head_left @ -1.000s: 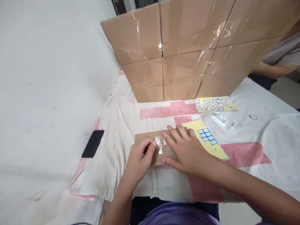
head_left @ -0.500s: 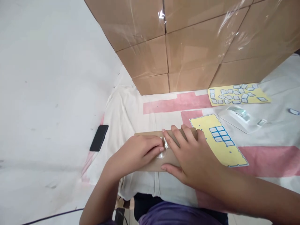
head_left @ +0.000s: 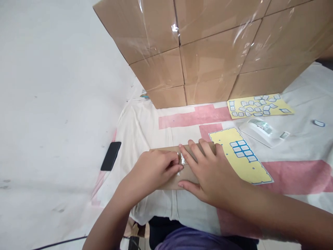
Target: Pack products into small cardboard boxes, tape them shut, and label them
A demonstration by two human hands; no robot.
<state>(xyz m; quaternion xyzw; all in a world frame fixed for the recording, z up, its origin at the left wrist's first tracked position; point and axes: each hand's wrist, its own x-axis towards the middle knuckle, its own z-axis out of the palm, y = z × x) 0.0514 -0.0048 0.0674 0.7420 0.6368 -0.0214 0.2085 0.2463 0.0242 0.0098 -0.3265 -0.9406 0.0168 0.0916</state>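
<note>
A small flat cardboard box (head_left: 166, 185) lies on the cloth in front of me. A short piece of shiny clear tape (head_left: 182, 159) crosses the seam on its top. My left hand (head_left: 158, 168) is on the box's left part, fingers curled and thumb drawn in at the tape; what lies under the fingertips is partly hidden. My right hand (head_left: 209, 170) rests across the right part of the box with its fingers spread and the thumb apart, close to the tape.
Cardboard boxes (head_left: 208, 62) under clear film stand stacked at the back. On the right lie two yellow label sheets (head_left: 226, 139), a white tape dispenser (head_left: 267, 132) and a loose label (head_left: 318, 123). A black phone (head_left: 111, 156) lies left, near the white wall (head_left: 52, 104).
My left fingers have curled more and shifted slightly over the tape, covering more of its near end. My right hand stays spread on the box. The camera view has shifted slightly.
</note>
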